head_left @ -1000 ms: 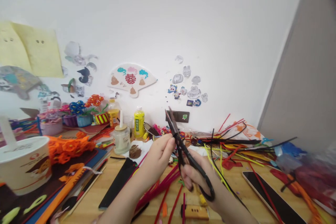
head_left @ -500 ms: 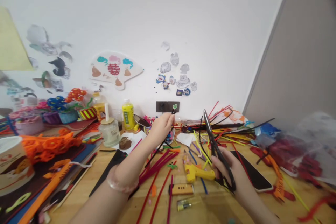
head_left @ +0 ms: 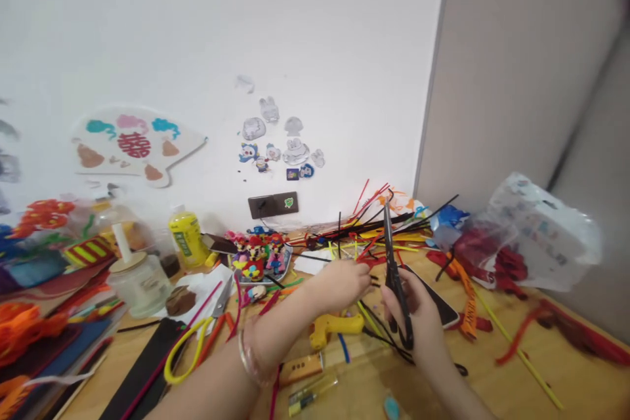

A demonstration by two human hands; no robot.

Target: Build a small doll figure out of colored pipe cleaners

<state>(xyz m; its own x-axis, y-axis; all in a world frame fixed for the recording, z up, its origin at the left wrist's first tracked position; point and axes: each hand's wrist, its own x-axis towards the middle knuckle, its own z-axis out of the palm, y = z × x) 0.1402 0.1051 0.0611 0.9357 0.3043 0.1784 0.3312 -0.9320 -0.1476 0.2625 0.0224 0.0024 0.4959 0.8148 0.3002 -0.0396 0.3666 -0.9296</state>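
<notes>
Scissors (head_left: 392, 252) with dark handles are in my right hand (head_left: 416, 308), its fingers around the loops and the blades pointing up and away. Close by on the left, my left hand (head_left: 342, 285) pinches black pipe cleaners (head_left: 375, 281); short ends stick out past the fingertips towards the blades, and the rest is mostly hidden. Below my hands lies a yellow hot glue gun (head_left: 339, 327) on the wooden table. A dark-screened phone (head_left: 438, 302) rests partly behind my right hand.
Loose coloured pipe cleaners (head_left: 403, 230) pile up along the wall. Left stand a yellow bottle (head_left: 188, 236), a lidded glass jar (head_left: 140, 285) and small figures (head_left: 258, 256). Yellow-handled scissors (head_left: 172, 357) lie left of my forearm. A plastic bag (head_left: 546, 233) sits at right.
My left hand has come down and to the right, closer to the scissors. The view has turned right, bringing more of the plastic bag into sight.
</notes>
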